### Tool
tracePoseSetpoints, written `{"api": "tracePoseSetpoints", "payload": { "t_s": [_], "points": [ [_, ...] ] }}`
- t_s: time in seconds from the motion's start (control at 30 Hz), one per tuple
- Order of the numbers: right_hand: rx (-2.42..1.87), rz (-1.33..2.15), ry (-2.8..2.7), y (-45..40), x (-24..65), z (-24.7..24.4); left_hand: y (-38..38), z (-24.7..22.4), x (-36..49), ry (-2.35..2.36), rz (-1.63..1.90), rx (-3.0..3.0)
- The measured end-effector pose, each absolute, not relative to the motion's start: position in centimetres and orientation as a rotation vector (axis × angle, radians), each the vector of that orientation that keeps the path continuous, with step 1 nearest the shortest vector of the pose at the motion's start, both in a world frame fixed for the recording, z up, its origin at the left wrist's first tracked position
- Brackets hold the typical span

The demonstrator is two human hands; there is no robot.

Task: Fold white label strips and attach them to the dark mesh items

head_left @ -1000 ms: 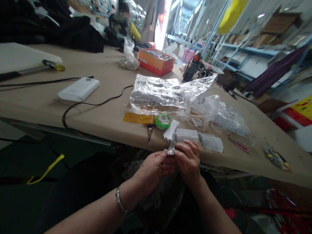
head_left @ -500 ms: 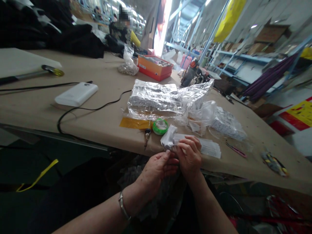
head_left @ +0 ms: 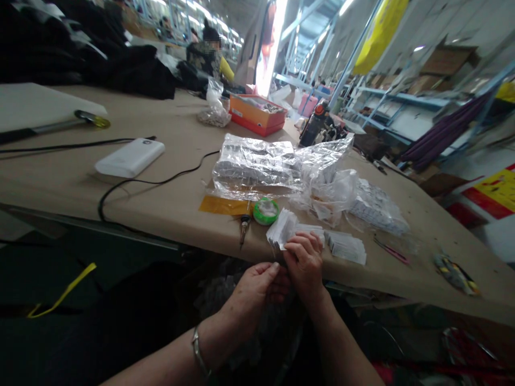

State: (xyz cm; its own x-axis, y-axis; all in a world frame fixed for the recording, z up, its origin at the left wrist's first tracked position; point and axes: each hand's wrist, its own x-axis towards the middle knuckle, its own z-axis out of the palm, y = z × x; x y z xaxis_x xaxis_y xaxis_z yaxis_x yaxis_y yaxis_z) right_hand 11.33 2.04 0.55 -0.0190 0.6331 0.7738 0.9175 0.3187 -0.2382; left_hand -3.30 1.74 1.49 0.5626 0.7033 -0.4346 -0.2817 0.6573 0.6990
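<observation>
My left hand (head_left: 257, 287), with a metal bracelet at the wrist, is just off the table's front edge, its thumb pressed to the curled fingers; whatever lies between them is too small to make out. Beside it my right hand (head_left: 304, 262) rests at the edge with bent fingers over a fanned stack of white slips (head_left: 282, 228). What its fingertips grip is hidden. Another stack of white slips (head_left: 346, 247) lies to the right. A green tape roll (head_left: 265, 210) and a small dark-handled tool (head_left: 244, 228) lie to the left of the slips.
Behind the slips lie a clear plastic-wrapped bundle (head_left: 257, 166) and a bagged white stack (head_left: 376, 206). Pink tweezers (head_left: 391, 250) and yellow-black cutters (head_left: 456, 274) are on the right. A white power bank (head_left: 131, 157) with a black cable lies left. A person (head_left: 205, 53) is in the background.
Both hands have moved slightly down, and the left fingers have closed more. My right hand has shifted left, and a gap now shows between the slips beside it and the right stack.
</observation>
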Motion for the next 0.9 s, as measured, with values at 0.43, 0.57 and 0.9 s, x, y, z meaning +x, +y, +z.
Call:
{"api": "tracePoseSetpoints", "payload": {
  "t_s": [0.43,0.57,0.9],
  "points": [
    [-1.353,-0.179,-1.523,2.5,11.9,1.1,2.5,4.1,-2.4,0.686,0.780,0.737],
    [-1.297,-0.107,-1.256,2.3,12.1,1.8,2.2,4.6,-2.5,0.707,0.788,0.705],
    [-1.189,-0.278,-1.884,-5.8,10.1,2.9,1.3,5.6,-2.6,0.585,0.724,0.334]
  ]
}}
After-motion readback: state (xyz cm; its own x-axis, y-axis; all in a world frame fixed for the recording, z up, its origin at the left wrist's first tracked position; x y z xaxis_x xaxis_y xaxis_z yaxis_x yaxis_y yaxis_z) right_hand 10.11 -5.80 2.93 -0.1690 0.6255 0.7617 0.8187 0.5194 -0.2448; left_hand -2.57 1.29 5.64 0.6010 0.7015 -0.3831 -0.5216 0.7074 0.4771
